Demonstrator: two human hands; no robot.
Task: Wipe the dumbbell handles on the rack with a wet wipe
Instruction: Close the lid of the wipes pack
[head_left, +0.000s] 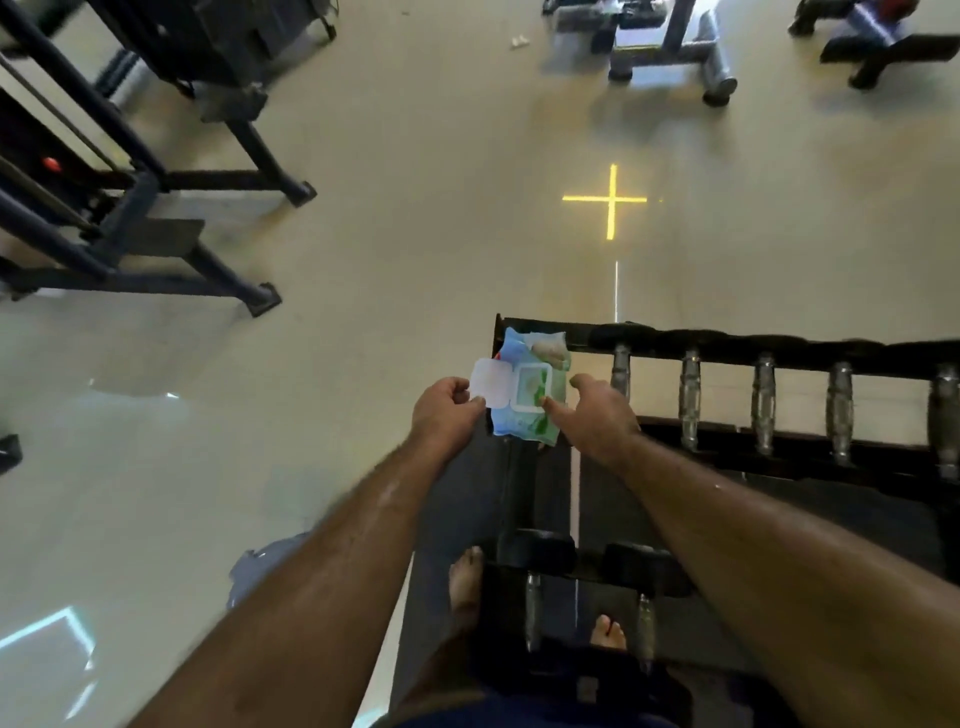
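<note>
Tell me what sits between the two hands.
In the head view, the wet wipe pack, lid flipped open, lies between the left hand and right hand, on the rack's end.

**Clearance and obstructions at the dumbbell rack**

The black metal dumbbell rack (779, 457) blocks the right side. Its chrome dumbbell handles (763, 402) stand apart, with open gaps between them. A blue-green wet-wipe packet (530, 395), white flap open, occupies the rack's left end. Left of the rack, the pale glossy floor (389, 260) offers open passage. Dark steel machine frames (156, 234) obstruct the far left.
</note>
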